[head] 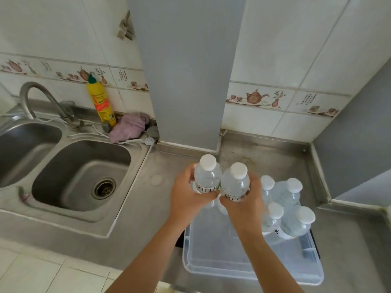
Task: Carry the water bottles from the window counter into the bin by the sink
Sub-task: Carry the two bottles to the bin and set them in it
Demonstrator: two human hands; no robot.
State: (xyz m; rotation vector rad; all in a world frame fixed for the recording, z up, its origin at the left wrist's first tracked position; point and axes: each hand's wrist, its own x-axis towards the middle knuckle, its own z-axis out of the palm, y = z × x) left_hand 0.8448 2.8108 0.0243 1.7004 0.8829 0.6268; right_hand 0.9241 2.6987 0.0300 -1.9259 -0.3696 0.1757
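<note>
A clear plastic bin (249, 269) stands on the steel counter to the right of the sink. Several water bottles with white caps (293, 199) stand upright in its far right part. My left hand (186, 195) grips one clear bottle (207, 176) by its body. My right hand (247, 206) grips a second bottle (236, 182) the same way. Both bottles are upright, side by side and touching, held over the bin's far left end. Another white cap shows below, between my hands.
A double steel sink (84, 178) with a curved tap (40, 98) lies to the left. A yellow detergent bottle (101, 102) and a pink cloth (129, 127) sit behind it. A grey pillar (186, 77) rises just behind the bin. The counter edge runs along the bottom.
</note>
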